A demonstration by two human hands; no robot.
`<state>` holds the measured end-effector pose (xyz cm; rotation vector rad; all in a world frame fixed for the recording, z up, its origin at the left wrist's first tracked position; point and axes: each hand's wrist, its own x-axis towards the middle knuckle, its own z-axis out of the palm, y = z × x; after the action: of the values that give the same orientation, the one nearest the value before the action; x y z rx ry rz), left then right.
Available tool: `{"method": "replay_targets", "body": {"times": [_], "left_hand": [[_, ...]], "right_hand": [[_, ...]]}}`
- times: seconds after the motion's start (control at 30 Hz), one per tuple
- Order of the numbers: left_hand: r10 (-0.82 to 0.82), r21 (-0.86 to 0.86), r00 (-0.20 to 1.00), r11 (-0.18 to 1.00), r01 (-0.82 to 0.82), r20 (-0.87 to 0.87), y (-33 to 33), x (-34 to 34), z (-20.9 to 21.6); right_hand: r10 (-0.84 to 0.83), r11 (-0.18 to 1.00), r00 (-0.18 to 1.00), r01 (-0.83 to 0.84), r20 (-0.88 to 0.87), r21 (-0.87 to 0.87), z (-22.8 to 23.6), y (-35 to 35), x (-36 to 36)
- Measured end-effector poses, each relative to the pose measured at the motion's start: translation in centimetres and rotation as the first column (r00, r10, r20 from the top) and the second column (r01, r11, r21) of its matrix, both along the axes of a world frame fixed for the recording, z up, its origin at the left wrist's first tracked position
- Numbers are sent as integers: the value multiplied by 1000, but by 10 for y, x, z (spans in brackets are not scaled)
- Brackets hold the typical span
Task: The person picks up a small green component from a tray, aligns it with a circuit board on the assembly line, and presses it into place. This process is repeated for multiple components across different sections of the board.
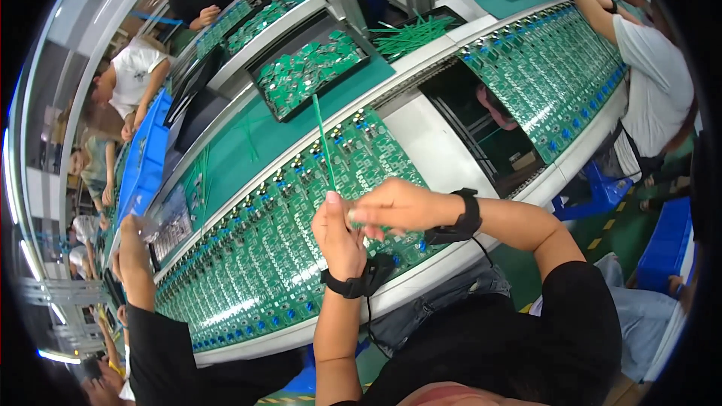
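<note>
My left hand (337, 237) is closed, thumb up, on the lower end of a thin green strip (322, 135). The strip points up and away, its far tip near a black tray (280, 114) of small green circuit boards (312, 64). My right hand (395, 207) meets it from the right with curled fingers, touching or nearly touching the left fingers; whatever is pinched there is hidden. Both hands are above a long panel of joined green circuit boards (263, 263) with blue parts along its near edge. Black bands with small devices circle both wrists.
Another panel (549, 75) lies right, past a dark opening (481, 128) in the line. Loose green strips (417, 34) fill a tray at the back. A co-worker's hand (135, 252) is at the left; a white-shirted person (650, 83) works at the right. Blue bins (147, 154) stand far left.
</note>
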<state>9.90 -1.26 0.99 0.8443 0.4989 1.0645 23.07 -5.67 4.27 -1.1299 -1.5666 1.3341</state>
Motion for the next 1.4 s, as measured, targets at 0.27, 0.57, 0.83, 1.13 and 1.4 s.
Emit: {"method": "replay_targets", "body": {"times": [0.27,0.57,0.83,1.13,1.4], "left_hand": [[32,53,992,998,-38,124,-2,32,-13],[-102,-61,995,993,103,19,-38,64,-33],[-146,-84,989,986,146,7,-47,73,-31],[-175,-90,984,981,172,-27,-50,77,-40],[-81,38,982,995,89,-169,-39,59,-45]], "right_hand": [[-405,870,586,12,-702,-492,-13,8,80],[-617,778,775,627,136,-46,23,141,175],[-677,680,173,518,715,519,-5,152,216],[-733,590,-55,443,678,674,-12,119,212],[-238,926,954,279,181,-255,3,28,86]]}}
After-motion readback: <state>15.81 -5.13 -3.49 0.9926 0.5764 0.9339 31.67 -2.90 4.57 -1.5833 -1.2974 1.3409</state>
